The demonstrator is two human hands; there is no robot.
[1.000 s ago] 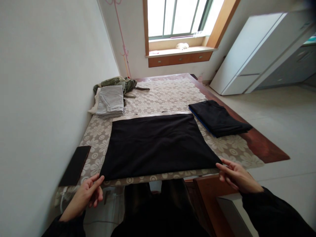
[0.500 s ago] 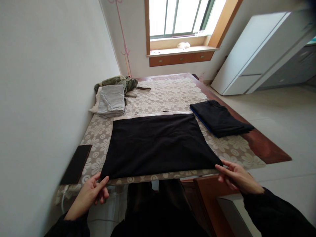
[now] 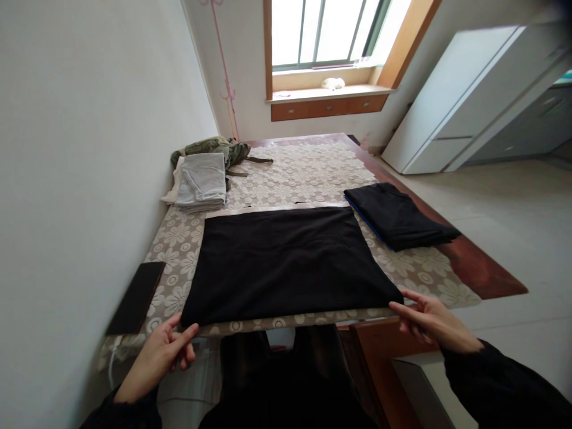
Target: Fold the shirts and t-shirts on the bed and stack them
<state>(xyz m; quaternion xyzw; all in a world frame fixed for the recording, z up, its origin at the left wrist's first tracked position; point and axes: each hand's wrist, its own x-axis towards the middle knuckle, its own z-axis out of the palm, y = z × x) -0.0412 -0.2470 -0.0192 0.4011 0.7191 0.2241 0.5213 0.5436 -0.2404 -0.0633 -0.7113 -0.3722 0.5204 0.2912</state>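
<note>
A black piece of clothing (image 3: 286, 262), folded into a wide rectangle, lies spread along the near edge of the table; a pale strip shows along its far edge. What kind of garment it is, I cannot tell. My left hand (image 3: 167, 351) pinches its near left corner between thumb and fingers. At the near right corner, my right hand (image 3: 424, 319) holds the cloth in the same sort of pinch. Both corners stay low at the table edge, and the fabric between them lies mostly flat with faint wrinkles.
Folded black clothes (image 3: 397, 214) lie on the right of the patterned tablecloth (image 3: 308, 170). Folded grey clothes (image 3: 202, 182) and an olive-green bag (image 3: 214, 148) are at the far left. A dark flat device (image 3: 136, 298) lies near left, beside the wall. A wooden stool-like piece (image 3: 379, 357) stands below.
Both hands keep their hold on the near corners, and the cloth stays in place. My legs below the table have shifted slightly apart.
</note>
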